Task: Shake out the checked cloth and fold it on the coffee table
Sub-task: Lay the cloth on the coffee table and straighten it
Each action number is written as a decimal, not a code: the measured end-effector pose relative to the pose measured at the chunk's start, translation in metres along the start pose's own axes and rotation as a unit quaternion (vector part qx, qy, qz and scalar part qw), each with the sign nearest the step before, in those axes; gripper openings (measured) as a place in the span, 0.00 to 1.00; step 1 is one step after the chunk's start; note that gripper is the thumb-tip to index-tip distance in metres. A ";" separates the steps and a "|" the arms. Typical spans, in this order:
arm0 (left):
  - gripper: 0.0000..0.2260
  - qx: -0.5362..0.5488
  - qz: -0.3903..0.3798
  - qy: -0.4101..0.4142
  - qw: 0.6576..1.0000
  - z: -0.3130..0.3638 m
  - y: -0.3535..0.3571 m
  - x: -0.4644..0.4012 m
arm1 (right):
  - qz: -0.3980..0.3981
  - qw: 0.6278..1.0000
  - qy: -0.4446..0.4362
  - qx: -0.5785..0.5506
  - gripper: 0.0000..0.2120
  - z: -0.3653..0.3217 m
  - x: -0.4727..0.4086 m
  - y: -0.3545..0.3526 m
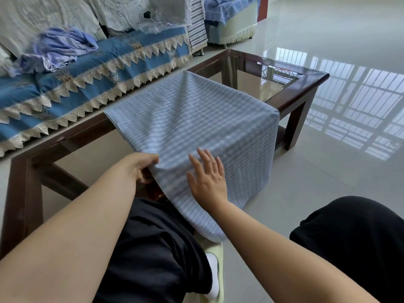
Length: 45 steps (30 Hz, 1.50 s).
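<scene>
Head view: we see the checked cloth (192,119) spread across the worktop (306,84), a dark wooden frame with a glass top, its near part draping over the near edge and down to a knee in black trousers (157,248). Our left hand (140,165) pinches the cloth's near left edge, fingers curled round the fabric. Our right hand (207,178) lies flat on the hanging cloth, fingers spread and straight. On the far left stands a sofa (98,68) under a blue lace-trimmed cover, crumpled lilac fabric (61,47) on it.
</scene>
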<state>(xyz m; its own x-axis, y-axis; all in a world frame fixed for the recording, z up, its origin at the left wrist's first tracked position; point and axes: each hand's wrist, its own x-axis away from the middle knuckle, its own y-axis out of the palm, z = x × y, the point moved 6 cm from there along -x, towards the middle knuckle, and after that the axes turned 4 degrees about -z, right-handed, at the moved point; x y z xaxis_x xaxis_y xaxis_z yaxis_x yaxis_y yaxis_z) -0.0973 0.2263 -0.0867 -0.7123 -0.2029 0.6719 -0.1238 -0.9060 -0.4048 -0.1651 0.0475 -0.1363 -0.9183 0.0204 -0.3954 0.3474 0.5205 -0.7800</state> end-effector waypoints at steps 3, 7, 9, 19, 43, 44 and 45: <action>0.18 -0.018 0.017 -0.006 1.000 -0.004 -0.007 0.000 | -0.043 0.999 -0.014 0.001 0.18 0.001 -0.002 0.003; 0.29 -0.127 0.074 0.006 0.989 0.003 -0.003 0.000 | 0.005 1.000 -0.002 0.000 0.16 0.006 -0.016 -0.009; 0.45 -0.317 0.163 0.077 0.931 0.025 -0.001 0.006 | -0.030 0.999 0.009 -0.006 0.20 0.008 -0.027 -0.011; 0.25 -0.510 0.012 0.187 0.840 0.033 0.074 -0.039 | -0.049 0.996 0.074 0.006 0.20 0.086 -0.060 -0.024; 0.30 -0.517 0.146 0.360 0.763 0.011 0.114 -0.003 | -0.161 0.813 0.343 -0.442 0.56 0.275 -0.117 -0.091; 0.32 -0.532 0.151 0.392 0.735 0.010 0.118 0.000 | -0.168 0.806 0.335 -0.458 0.60 0.281 -0.115 -0.086; 0.33 -0.549 0.153 0.419 0.707 0.009 0.122 0.002 | -0.165 0.807 0.329 -0.462 0.59 0.287 -0.114 -0.084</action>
<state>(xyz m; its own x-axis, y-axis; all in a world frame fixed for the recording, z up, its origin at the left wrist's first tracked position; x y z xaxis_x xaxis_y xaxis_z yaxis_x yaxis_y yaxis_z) -0.1076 0.1119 -0.1294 -0.9237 0.3819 0.0318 -0.0097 0.0597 -0.9982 -0.0351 -0.2435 -0.1650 -0.9392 0.0414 0.3407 0.0529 0.9983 0.0245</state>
